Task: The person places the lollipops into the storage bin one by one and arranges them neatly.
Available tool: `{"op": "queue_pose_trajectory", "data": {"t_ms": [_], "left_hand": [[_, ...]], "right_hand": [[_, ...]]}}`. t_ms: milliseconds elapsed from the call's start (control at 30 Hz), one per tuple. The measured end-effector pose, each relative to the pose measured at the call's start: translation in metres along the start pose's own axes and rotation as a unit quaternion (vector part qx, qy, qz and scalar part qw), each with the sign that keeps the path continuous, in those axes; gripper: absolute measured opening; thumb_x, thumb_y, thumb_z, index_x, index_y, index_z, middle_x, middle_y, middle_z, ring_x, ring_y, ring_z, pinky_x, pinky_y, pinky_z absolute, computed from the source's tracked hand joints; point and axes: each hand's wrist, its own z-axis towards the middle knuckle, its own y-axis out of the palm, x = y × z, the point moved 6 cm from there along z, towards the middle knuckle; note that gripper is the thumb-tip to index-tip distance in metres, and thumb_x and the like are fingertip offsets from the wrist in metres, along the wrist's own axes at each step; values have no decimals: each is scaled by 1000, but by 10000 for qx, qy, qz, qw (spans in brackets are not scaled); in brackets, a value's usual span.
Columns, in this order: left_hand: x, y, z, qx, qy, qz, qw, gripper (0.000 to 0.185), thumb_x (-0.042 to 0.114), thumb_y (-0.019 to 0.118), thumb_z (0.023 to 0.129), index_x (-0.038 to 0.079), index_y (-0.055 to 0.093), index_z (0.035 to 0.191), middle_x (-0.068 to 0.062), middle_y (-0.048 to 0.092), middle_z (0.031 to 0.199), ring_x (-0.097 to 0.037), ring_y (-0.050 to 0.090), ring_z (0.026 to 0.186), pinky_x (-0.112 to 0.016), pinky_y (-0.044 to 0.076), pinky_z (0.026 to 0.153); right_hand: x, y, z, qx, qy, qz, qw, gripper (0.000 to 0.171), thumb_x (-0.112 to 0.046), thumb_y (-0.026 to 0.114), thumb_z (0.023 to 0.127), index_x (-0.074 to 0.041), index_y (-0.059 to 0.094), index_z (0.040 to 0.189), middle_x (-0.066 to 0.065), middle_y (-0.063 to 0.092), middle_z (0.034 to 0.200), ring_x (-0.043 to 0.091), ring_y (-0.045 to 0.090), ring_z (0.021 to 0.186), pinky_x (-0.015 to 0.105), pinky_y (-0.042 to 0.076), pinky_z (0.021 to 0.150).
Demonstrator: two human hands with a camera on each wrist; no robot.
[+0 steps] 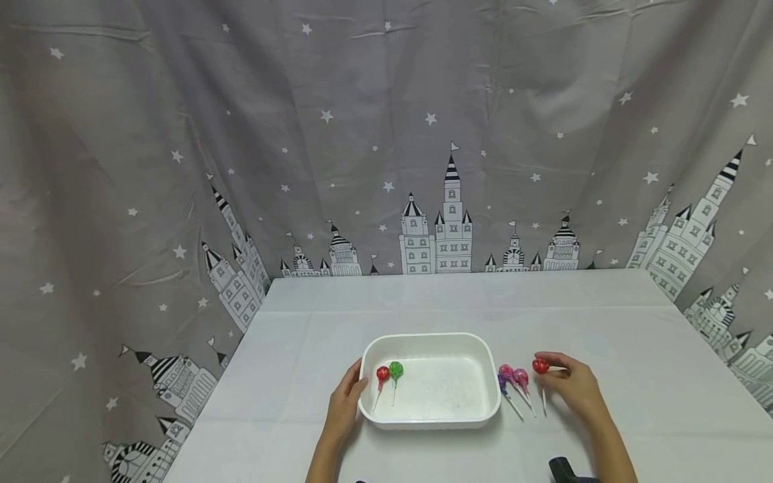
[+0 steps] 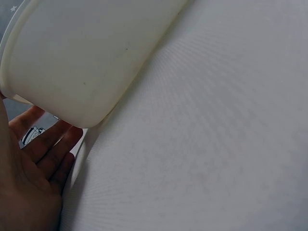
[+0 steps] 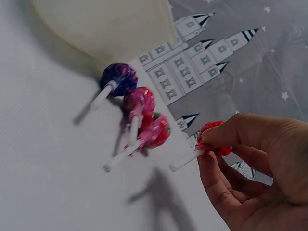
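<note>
two hands: left hand [image 1: 345,402] fingers flat on tray [image 1: 483,362] edge; right hand [image 1: 574,384] fingers pinch red lollipop [image 1: 540,365].

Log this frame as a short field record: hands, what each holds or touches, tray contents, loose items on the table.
left hand: open, fingers resting against the left end wall of the white tray
right hand: pinches the red lollipop by its head, stick pointing down, lifted off the table
tray contents: a red-wrapped lollipop and a green lollipop, side by side at the left end
loose on table: purple lollipop and two pink lollipops, between tray and right hand
backdrop: grey curtain with stars and castles
</note>
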Motion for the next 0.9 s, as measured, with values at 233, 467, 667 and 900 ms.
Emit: {"op": "queue_pose_trajectory", "data": {"t_ms": [233, 467, 667, 900], "left_hand": [[0, 0, -1, -4, 19, -7, 10000, 44, 14, 47, 95, 2, 43, 136, -19, 43, 137, -35, 38, 127, -46, 29, 106], [1, 0, -1, 17, -56, 7, 10000, 43, 15, 47, 95, 2, 43, 136, -19, 43, 137, -35, 37, 128, -46, 28, 106], [1, 0, -1, 21, -17, 32, 10000, 43, 15, 48, 95, 3, 43, 136, -19, 43, 137, -35, 37, 128, -47, 28, 106], [2, 0, -1, 49, -36, 94, 9999, 43, 14, 47, 95, 2, 43, 136, -19, 44, 137, -35, 38, 127, -47, 29, 106]], "right_hand": [[19, 3, 20, 490, -803, 307, 9951, 34, -21, 69, 83, -15, 61, 116, 10, 61, 111, 12, 64, 82, 18, 52, 69], [19, 12, 43, 445, -1066, 893, 9893, 39, -32, 70, 82, -24, 60, 119, 3, 61, 111, 13, 62, 88, 18, 53, 74], [-54, 9, 22, 79, -1157, 1404, 9833, 37, -21, 70, 83, -12, 61, 118, 11, 62, 109, 19, 62, 88, 25, 54, 77], [-106, 18, 14, -150, -892, 1307, 9873, 38, -14, 69, 83, -6, 59, 118, 15, 61, 111, 22, 61, 90, 26, 53, 80]]}}
